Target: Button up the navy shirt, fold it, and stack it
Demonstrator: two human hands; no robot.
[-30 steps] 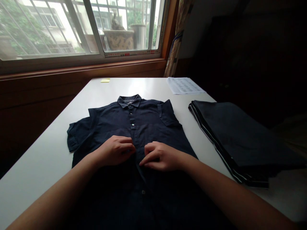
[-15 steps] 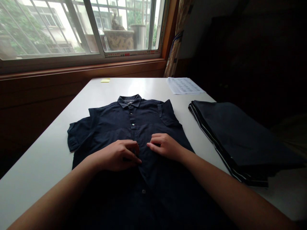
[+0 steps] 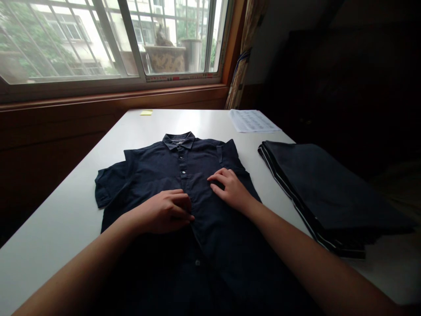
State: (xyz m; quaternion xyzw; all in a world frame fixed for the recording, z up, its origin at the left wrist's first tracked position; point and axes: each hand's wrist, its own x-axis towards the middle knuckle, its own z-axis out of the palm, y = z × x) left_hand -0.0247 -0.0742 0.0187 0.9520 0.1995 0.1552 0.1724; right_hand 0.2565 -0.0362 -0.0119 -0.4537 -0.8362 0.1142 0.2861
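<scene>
A dark navy short-sleeved shirt (image 3: 207,193) lies front up on a white table (image 3: 75,193), its collar (image 3: 179,140) toward the window. Small pale buttons run down the placket. The left hand (image 3: 169,211) is at the placket, thumb and fingers curled close together; whether fabric is pinched between them cannot be told. The right hand (image 3: 228,188) is over the chest on the other side of the placket, its fingers and thumb moderately apart with a gap between them.

To the right of the shirt, apart from it, lies a stack of folded dark cloth (image 3: 325,184) with white-striped edges. Beyond, at the table's far edge, are printed sheets (image 3: 254,121) on the right and a yellow sticky note (image 3: 146,113) on the left. Behind the table are a barred window (image 3: 98,39) and a patterned curtain (image 3: 240,66).
</scene>
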